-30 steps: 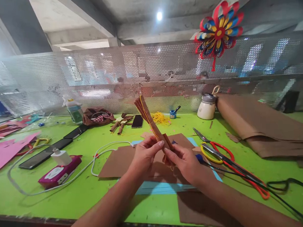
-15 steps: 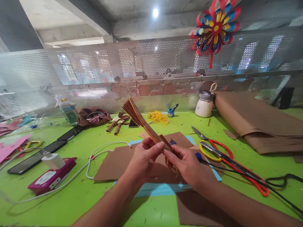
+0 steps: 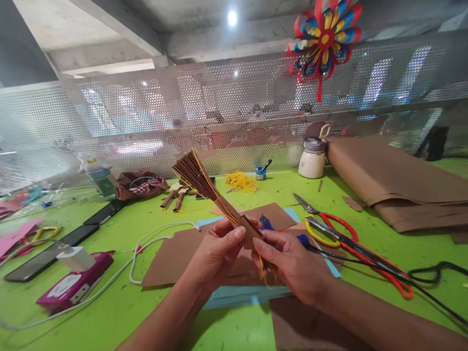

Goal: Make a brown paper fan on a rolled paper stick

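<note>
Between my two hands is a folded brown paper fan (image 3: 203, 182), its pleats spread at the upper left and yellow thread running along its edge. My left hand (image 3: 219, 249) pinches the narrow part with thumb and fingers. My right hand (image 3: 288, 257) grips the lower end, where a strip of brown paper (image 3: 249, 232) goes around it and yellow thread ends hang down. Beneath lie brown paper sheets (image 3: 169, 263) and light blue paper (image 3: 245, 297). A blue glue gun (image 3: 266, 222) lies partly hidden behind my right hand.
Red-handled scissors (image 3: 350, 241) and yellow-handled ones (image 3: 324, 239) lie at right with a black cable. A large folded brown sheet (image 3: 406, 181), white bottle (image 3: 312, 160), yellow thread pile (image 3: 239, 182) and small rolled brown pieces (image 3: 175, 198) sit behind. Left are a purple power strip (image 3: 74, 282) and phone (image 3: 35, 260).
The fan has turned, so its pleats and the brown strip at its lower end show more broadly. Both hands keep hold of it. The view has shifted slightly.
</note>
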`<state>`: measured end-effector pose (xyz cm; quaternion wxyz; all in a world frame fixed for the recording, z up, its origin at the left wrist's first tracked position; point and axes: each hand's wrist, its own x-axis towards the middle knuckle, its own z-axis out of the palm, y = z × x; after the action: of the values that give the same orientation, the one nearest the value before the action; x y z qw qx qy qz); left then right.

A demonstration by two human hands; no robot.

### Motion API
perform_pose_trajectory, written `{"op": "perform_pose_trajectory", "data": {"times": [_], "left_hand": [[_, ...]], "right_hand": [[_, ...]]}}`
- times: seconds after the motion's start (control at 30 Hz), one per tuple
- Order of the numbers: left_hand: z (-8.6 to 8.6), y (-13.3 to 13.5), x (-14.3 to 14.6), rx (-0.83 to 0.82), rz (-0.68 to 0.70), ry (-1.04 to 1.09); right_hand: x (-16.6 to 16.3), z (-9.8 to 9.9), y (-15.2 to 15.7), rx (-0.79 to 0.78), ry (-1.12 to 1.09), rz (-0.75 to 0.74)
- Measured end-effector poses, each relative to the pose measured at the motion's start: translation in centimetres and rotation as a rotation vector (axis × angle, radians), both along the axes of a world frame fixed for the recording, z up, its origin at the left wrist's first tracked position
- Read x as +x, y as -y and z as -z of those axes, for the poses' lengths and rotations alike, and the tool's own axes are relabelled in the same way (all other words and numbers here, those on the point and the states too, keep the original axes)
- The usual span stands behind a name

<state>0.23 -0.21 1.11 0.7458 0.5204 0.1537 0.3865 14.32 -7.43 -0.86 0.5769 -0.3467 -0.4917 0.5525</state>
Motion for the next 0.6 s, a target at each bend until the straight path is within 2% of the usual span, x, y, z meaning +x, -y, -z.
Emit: {"op": "perform_pose_trajectory", "data": {"times": [0.2,0.6], "left_hand": [[0.08,0.1,0.03,0.02,-0.021,0.015],[-0.45,0.59,0.02,-0.041,-0.059,0.008]], "right_hand": [[0.07,-0.2,0.18,-0.012,-0.061,-0.057],[0.14,-0.25,0.3,-0.003,-0.069,-0.142]]}}
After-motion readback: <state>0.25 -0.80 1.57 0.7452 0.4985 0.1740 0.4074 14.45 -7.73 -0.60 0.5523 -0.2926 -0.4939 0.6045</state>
